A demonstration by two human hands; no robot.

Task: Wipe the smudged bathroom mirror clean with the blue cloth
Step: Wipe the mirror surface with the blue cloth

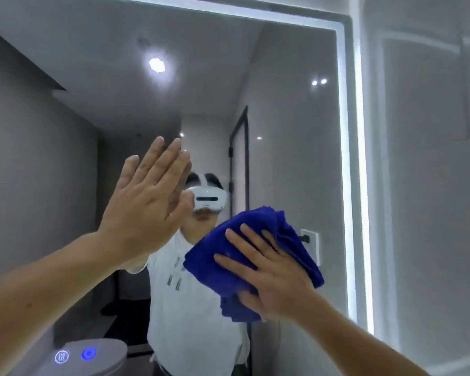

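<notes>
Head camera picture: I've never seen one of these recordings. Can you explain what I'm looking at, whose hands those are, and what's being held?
There is no machine here, just a person's two bare hands. The single picture comes from a camera worn on the head, facing a bathroom mirror, so the figure in the white headset is the person's own reflection. The left hand lies flat on the glass, fingers straight. The right hand presses a bunched blue cloth against the mirror with spread fingers. A bright light strip runs along the mirror's edge, and two glowing buttons show at lower left.
</notes>
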